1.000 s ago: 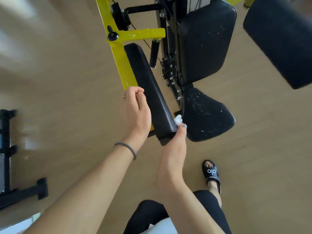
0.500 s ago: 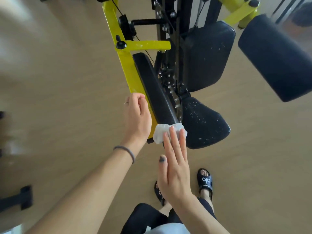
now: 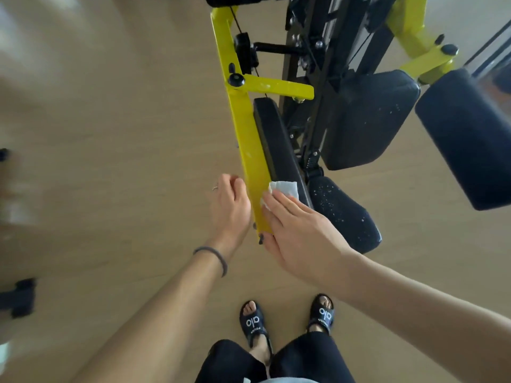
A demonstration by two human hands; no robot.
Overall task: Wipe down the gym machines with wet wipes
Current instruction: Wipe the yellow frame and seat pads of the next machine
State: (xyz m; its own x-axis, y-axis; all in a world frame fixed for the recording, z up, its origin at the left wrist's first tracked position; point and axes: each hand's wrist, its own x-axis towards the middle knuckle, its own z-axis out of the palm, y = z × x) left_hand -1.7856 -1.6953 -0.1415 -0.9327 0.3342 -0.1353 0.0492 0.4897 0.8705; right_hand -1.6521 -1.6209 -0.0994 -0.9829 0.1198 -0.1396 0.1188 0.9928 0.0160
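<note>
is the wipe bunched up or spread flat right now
Mostly flat. The wipe lies under the straight fingers of the right hand, pressed across the yellow bar and black pad, its far edge slightly crumpled.
</note>
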